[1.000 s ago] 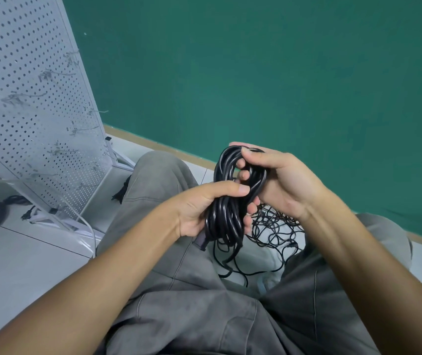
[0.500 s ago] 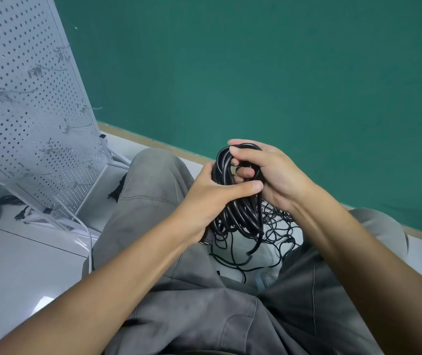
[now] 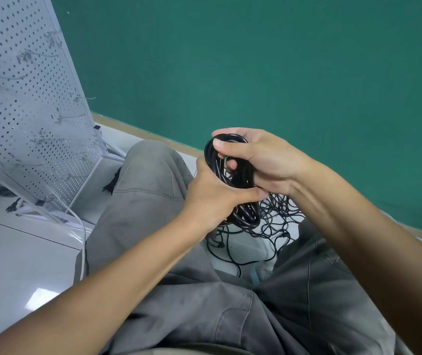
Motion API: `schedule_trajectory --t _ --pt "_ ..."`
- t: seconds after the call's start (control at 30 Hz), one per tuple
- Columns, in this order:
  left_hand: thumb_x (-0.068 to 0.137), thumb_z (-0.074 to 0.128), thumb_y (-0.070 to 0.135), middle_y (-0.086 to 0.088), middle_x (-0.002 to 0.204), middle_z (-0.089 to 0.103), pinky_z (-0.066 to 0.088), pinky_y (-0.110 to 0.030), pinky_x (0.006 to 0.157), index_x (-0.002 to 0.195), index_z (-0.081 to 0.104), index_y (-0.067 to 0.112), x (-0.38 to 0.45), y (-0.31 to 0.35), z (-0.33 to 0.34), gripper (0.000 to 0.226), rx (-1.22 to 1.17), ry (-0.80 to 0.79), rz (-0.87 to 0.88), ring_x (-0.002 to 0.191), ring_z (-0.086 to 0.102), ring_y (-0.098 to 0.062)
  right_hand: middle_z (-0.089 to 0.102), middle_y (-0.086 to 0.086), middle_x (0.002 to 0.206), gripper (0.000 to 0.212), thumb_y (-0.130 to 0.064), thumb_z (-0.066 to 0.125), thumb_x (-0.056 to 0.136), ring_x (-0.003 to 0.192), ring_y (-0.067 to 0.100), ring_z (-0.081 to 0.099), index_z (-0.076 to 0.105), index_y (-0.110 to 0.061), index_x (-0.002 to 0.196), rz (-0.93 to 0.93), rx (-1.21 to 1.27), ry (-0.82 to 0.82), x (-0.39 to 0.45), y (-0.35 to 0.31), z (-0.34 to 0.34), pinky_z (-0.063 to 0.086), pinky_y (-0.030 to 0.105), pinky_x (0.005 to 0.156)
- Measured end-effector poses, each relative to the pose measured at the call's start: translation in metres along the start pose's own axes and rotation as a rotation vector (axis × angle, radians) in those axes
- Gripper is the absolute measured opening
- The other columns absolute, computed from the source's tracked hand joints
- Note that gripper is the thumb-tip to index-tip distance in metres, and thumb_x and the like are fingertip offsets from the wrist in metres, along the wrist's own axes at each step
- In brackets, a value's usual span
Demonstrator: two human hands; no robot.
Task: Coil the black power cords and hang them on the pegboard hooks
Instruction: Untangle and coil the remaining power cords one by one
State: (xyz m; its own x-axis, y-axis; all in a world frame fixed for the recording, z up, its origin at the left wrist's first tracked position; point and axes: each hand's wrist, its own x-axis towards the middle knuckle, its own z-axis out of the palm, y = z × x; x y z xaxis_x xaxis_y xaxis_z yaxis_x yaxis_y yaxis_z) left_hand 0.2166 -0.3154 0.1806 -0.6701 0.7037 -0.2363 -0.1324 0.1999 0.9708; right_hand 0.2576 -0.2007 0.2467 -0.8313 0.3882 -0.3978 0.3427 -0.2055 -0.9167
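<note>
Both hands hold 1 coiled cord [image 3: 240, 190] above the person's lap: the left hand [image 3: 212, 198] grips its lower half, the right hand [image 3: 258, 160] pinches its top loops. The coil's long axis runs roughly upright. More loose cords [image 3: 274, 226] lie tangled on the floor, and the pegboard [image 3: 25, 98] hooks look bare, so most work remains.

You face a dark green wall [image 3: 281, 73] that fills most of the view, with a tan skirting strip [image 3: 138, 130] along its foot. Beneath you lies a floor of pale grey glossy tiles [image 3: 20, 260], marked by a dark grout line, and a bright patch of light glints at lower left.
</note>
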Motion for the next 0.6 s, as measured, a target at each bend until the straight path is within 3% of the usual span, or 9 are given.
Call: schedule_trajectory --t 0.1,0.17,0.27,0.4,0.47,0.53,0.6 --pt "0.043 0.088 0.049 0.013 0.1 0.07 0.06 -0.041 0.085 0.118 0.051 0.028 -0.001 -0.001 0.004 0.086 0.009 0.051 0.008 0.095 0.07 -0.009 0.059 0.001 0.079 0.035 -0.009 0.063 0.098 0.059 0.009 0.046 0.057 -0.002 0.132 0.025 0.023 -0.028 0.003 -0.001 0.0 0.049 0.019 0.058" --pt "0.052 0.084 0.039 0.014 0.089 0.069 0.06 -0.043 0.082 0.111 0.055 0.027 0.0 -0.001 0.003 0.068 0.002 0.024 0.024 0.086 0.069 -0.01 0.056 0.001 0.078 0.021 -0.01 0.062 0.1 0.058 0.009 0.045 0.06 -0.003 0.12 0.013 0.03 -0.059 0.004 0.0 0.0 0.047 0.019 0.058" --pt "0.064 0.077 0.015 0.015 0.065 0.055 0.048 -0.037 0.067 0.08 0.057 0.026 -0.002 0.001 -0.001 0.028 -0.052 -0.113 0.043 0.065 0.055 -0.013 0.048 0.002 0.074 0.009 -0.013 0.06 0.101 0.055 0.01 0.038 0.058 -0.004 0.102 0.002 0.007 -0.092 0.002 0.003 -0.002 0.039 0.023 0.06" --pt "0.067 0.081 0.004 0.005 0.069 0.054 0.043 -0.031 0.07 0.078 0.063 0.019 -0.004 0.006 -0.004 0.026 -0.167 -0.22 -0.025 0.068 0.054 -0.014 0.038 -0.003 0.064 0.029 -0.019 0.056 0.104 0.052 0.009 0.03 0.046 -0.013 0.078 0.003 -0.006 -0.126 -0.005 0.002 -0.007 0.032 0.027 0.063" --pt "0.07 0.083 0.001 0.003 0.073 0.057 0.045 -0.029 0.072 0.083 0.066 0.016 -0.005 0.008 -0.005 0.026 -0.203 -0.271 -0.05 0.07 0.057 -0.013 0.039 -0.004 0.06 0.026 -0.023 0.056 0.103 0.051 0.009 0.028 0.047 -0.011 0.082 -0.002 0.0 -0.134 -0.011 -0.001 -0.009 0.033 0.025 0.063" --pt "0.07 0.084 0.001 0.007 0.075 0.062 0.047 -0.025 0.075 0.086 0.07 0.021 -0.006 0.011 -0.005 0.029 -0.241 -0.307 -0.057 0.073 0.061 -0.011 0.04 -0.004 0.061 0.021 -0.025 0.057 0.101 0.05 0.008 0.026 0.051 -0.005 0.105 -0.034 0.013 -0.168 -0.015 -0.005 -0.01 0.035 0.022 0.06" --pt "0.072 0.083 -0.001 0.01 0.077 0.065 0.049 -0.025 0.079 0.09 0.073 0.023 -0.007 0.014 -0.005 0.032 -0.292 -0.322 -0.066 0.077 0.063 -0.011 0.04 -0.003 0.063 0.03 -0.023 0.059 0.097 0.048 0.007 0.026 0.049 -0.004 0.118 -0.067 0.064 -0.153 -0.018 -0.005 -0.009 0.037 0.022 0.057"
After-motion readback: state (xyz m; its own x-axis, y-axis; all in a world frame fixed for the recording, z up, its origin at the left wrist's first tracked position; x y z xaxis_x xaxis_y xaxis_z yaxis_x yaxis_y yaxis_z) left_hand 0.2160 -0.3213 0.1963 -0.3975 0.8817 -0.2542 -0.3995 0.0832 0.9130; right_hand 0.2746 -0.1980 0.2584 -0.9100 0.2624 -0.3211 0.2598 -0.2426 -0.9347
